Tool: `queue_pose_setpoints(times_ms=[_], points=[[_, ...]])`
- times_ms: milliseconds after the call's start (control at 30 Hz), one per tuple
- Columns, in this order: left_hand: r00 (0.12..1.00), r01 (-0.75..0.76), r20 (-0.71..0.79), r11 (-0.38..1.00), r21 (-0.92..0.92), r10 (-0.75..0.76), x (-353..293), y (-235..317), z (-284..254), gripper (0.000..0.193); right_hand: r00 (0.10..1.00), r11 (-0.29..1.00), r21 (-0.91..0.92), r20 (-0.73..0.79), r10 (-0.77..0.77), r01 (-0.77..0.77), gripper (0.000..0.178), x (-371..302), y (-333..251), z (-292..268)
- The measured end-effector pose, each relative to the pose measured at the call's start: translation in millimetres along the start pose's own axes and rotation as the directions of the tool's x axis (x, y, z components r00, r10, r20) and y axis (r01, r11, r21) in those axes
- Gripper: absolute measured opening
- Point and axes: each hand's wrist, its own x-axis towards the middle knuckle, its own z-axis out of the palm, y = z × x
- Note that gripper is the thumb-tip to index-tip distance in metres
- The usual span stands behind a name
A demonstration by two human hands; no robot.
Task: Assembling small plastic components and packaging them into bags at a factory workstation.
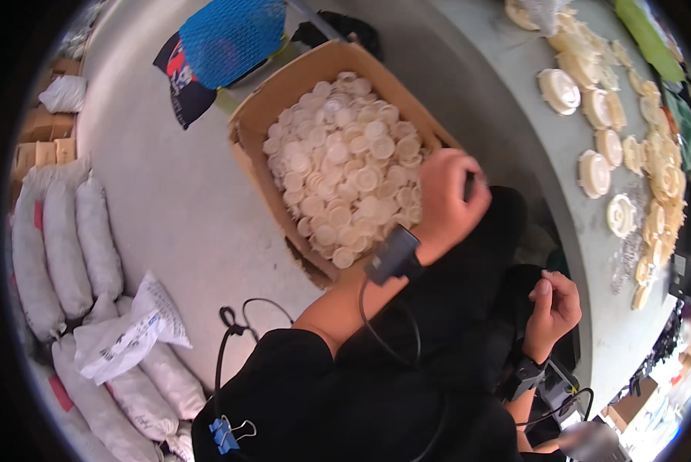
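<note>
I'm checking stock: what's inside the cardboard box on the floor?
The cardboard box is heaped with small round white caps. The left hand covers its near right corner, and the lower layers are hidden.

The left hand (447,196) hovers curled at the rim of a cardboard box (284,96) heaped with white round caps (345,165), while the right hand (553,308) rests loosely closed beside the grey table (507,85).
</note>
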Motion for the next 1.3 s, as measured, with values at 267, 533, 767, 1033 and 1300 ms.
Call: queue_pose_setpoints(times_ms=[267,533,767,1033,1300], points=[[0.766,0.308,0.039,0.42,0.854,-0.642,-122,-184,-87,0.05,0.97,0.999,-0.047,0.242,0.015,-0.004,0.007,1,10,45],[0.749,0.368,0.131,0.572,0.733,-0.65,-100,-201,-101,0.037,0.964,0.997,-0.071,0.261,0.042,-0.025,0.007,6,12,59],[0.315,0.895,0.349,0.154,-0.419,-0.883,-91,-176,-106,0.036,0.971,0.99,-0.098,0.208,0.121,-0.102,0.009,8,7,64],[0.115,0.92,0.581,-0.135,-0.369,-0.806,-115,-199,-119,0.045,0.969,0.991,-0.083,0.217,0.12,-0.104,0.009,7,5,65],[0.426,0.811,-0.186,0.283,0.512,-0.885,-177,-225,-99,0.04,0.967,0.992,-0.074,0.227,0.118,-0.103,0.009,6,3,68]])
